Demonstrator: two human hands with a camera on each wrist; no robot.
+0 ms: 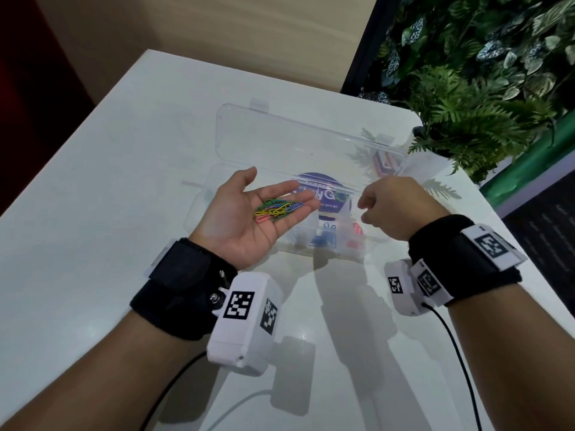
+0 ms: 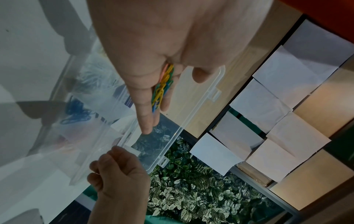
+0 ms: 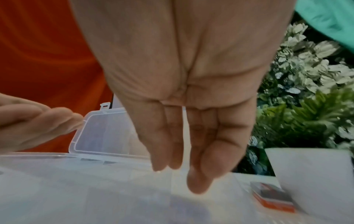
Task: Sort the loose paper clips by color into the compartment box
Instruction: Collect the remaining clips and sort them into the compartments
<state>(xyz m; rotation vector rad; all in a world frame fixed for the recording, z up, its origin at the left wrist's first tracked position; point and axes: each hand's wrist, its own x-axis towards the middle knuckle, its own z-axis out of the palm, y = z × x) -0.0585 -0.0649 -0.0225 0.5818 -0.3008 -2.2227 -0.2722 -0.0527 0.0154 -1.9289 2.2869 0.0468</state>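
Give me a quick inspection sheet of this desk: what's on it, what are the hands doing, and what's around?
Surface: white table, glossy, with shadows of the arms.
Job's things: clear box with its lid open; blue clips and red clips already lie in separate compartments; mixed clips lie on the left palm.
Clutter: small orange packet beside the box.
Hands: left hand palm up, flat, carrying the clips; right hand over the box, fingers loosely curled, nothing seen in them.
Cables: black cable from the right wristband, another from the left.
Surroundings: plants behind the table, beige wall.
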